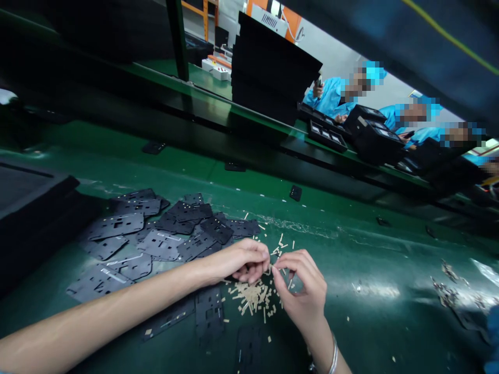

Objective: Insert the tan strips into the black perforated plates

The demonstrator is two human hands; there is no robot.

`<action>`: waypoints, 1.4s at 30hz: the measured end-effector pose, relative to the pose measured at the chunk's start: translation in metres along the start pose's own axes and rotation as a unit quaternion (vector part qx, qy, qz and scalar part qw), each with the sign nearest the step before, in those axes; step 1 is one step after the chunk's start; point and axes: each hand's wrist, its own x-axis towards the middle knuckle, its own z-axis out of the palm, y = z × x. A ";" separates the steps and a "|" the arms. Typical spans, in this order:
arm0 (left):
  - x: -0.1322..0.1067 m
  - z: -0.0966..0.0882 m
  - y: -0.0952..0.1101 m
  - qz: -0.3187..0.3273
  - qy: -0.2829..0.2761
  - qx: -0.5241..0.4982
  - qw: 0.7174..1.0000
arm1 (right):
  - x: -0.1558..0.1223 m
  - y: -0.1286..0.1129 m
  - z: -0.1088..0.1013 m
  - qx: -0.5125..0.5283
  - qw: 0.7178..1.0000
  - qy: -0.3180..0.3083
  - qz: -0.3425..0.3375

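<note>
My left hand point(251, 261) and my right hand point(302, 280) meet over the green work surface, fingertips almost touching. The thumb and index finger of my right hand pinch together at something tiny. Curled fingers close my left hand, and its grip is partly hidden. Below them lies a loose pile of small beige strips point(253, 297), with more pieces scattered around. Many flat black plates point(161, 244) with cut-outs overlap to the left of the pile. Another black plate point(209, 306) lies under my left forearm, and one more dark plate point(249, 348) is near the bottom edge.
A black box point(31, 208) stands at the left. Small black parts point(295, 193) are spaced along the green strip behind. Small metallic pieces point(448, 291) lie at the right. Beyond a dark ledge, several people in blue point(331, 96) sit near black trays point(327, 136).
</note>
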 end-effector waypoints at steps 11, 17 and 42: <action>0.091 -0.143 0.053 0.039 0.479 0.462 0.745 | 0.003 0.006 -0.001 -0.007 0.998 0.019 0.052; 0.103 -0.168 0.052 -0.003 0.497 0.407 0.767 | 0.001 0.009 0.005 0.006 0.996 0.022 0.081; -0.014 0.045 0.009 0.093 0.179 0.000 0.979 | -0.002 -0.007 0.001 0.201 0.912 0.082 0.349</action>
